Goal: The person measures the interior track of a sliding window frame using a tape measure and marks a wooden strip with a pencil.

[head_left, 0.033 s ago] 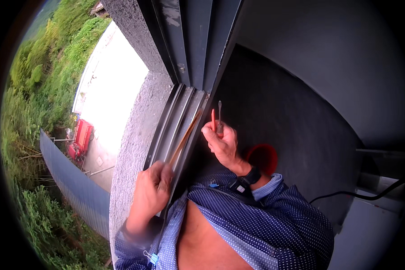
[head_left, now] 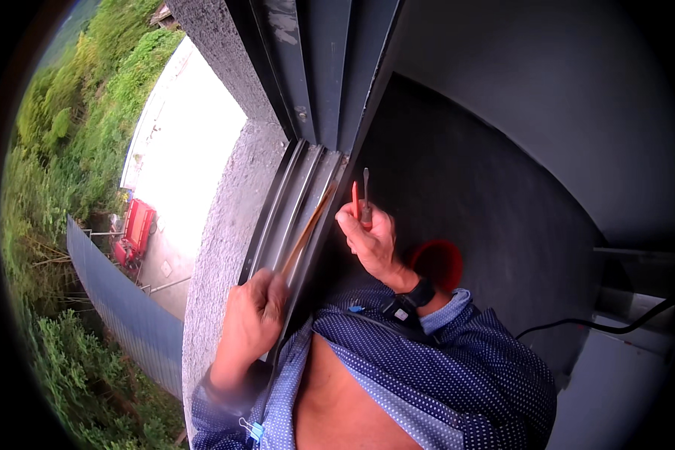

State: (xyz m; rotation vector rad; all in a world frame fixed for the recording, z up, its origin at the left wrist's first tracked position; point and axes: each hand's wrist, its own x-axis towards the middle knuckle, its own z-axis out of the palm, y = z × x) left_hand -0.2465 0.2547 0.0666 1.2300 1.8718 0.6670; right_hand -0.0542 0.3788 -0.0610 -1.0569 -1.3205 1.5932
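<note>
Left hand (head_left: 256, 311), fingers curled, gripping brown stick (head_left: 306, 234) by near end, over window track (head_left: 285, 217); stick probably handling light, stiff, gripping best there. Right hand (head_left: 373, 240), right of track, clasping screwdriver (head_left: 366, 208), red rod (head_left: 355, 199).

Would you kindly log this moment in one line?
left hand: holds brown stick over window track | right hand: holds screwdriver, red stick | nearby: red bucket

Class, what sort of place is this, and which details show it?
Probably an upper-floor window opening: it has a grooved metal window track beside a rough masonry sill, with a red vehicle visible below outside.
</note>
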